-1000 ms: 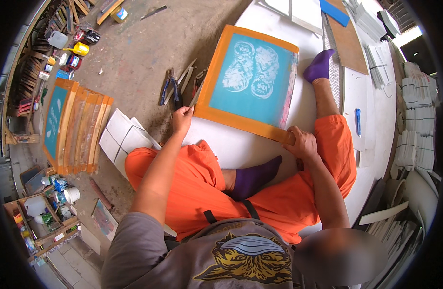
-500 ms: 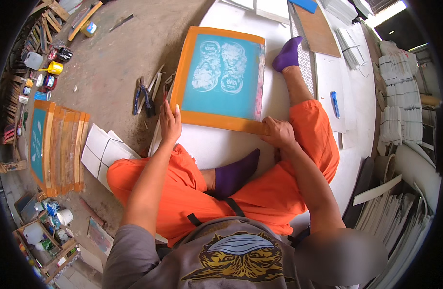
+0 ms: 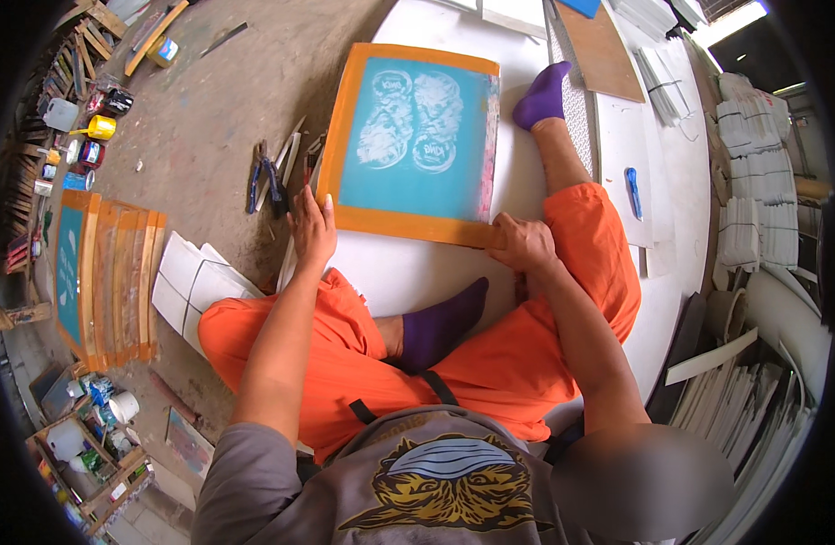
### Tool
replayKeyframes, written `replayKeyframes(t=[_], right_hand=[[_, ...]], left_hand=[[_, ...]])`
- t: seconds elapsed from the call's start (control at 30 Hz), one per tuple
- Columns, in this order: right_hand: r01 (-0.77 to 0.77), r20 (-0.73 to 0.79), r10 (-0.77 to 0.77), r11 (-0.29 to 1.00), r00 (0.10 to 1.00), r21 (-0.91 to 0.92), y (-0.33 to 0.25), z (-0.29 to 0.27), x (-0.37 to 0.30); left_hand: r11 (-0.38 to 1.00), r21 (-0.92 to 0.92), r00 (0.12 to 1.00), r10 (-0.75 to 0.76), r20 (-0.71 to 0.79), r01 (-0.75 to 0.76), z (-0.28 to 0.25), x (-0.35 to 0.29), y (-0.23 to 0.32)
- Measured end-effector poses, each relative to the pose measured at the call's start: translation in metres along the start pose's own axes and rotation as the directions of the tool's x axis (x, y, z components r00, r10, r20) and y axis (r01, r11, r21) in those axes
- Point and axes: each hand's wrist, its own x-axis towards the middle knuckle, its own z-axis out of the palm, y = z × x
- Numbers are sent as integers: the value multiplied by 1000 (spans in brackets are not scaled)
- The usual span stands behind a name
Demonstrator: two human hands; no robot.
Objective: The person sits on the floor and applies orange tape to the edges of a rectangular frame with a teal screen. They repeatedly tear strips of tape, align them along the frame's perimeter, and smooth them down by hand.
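Observation:
A screen-printing frame (image 3: 413,198) lies before me on a white sheet surface. Orange-brown wood surrounds its turquoise mesh, which carries two pale shoe-sole shapes. At its near right corner, my right hand (image 3: 524,243) is closed on the wood with the fingers curled. My left hand (image 3: 313,229) is beside the near left corner, its fingers stretched out and slightly apart and its thumb by the wood. Whether its fingers reach under the frame is hard to see. Between my legs and the frame, the white surface (image 3: 427,265) shows.
A blue cutter knife (image 3: 633,193) lies to the right, near a brown board (image 3: 599,54). Pliers (image 3: 265,182) and sticks are left of the frame. More wooden frames (image 3: 122,277) stand at left by a tied white bundle (image 3: 199,282). Paint cans (image 3: 99,127) line the far left.
The frame has shifted slightly left, with my right hand still on its corner. My left hand has moved a little left and its fingers have spread somewhat. The view has shifted slightly.

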Motion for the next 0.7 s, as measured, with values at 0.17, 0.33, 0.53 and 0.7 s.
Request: replayKeyframes(t=[0.17, 0.33, 0.53, 0.7], right_hand=[[-52, 140, 58, 998, 988, -44, -2, -5, 5], [-55, 156, 64, 997, 986, -58, -1, -3, 8], [-45, 174, 59, 995, 983, -84, 2, 2, 10], [-50, 221, 78, 990, 972, -132, -6, -3, 15]], left_hand=[[1000, 9, 1000, 2, -2, -2, 2, 1, -2], [1000, 10, 1000, -7, -2, 7, 3, 1, -2], [1000, 2, 1000, -9, 10, 9, -1, 1, 3], [1000, 9, 1000, -16, 20, 15, -2, 1, 2]])
